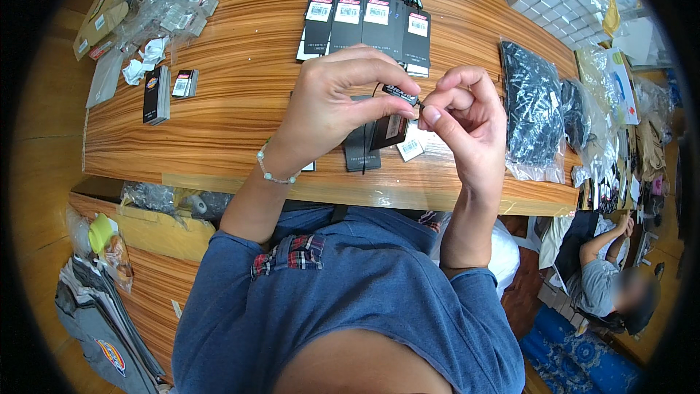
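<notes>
My left hand (343,95), with a beaded bracelet at its wrist, pinches a small black cord seal (399,93) with pale lettering between thumb and fingers. Close beside it, my right hand (470,120) has thumb and index fingertips together on the seal's thin black cord, mostly covered by the fingers. A dark hang tag (390,131) shows tilted just under the seal. Below my hands, a dark grey hang tag (359,152) and a white barcode label (410,147) lie on the wooden table (240,124).
Overlapping corded hang tags (346,25) lie in a row beyond my hands. To the left are two small card stacks (155,95) and crumpled clear plastic bags (175,7). A bagged black garment (532,106) lies right, below white boxes (558,0). Another person (601,277) sits far right.
</notes>
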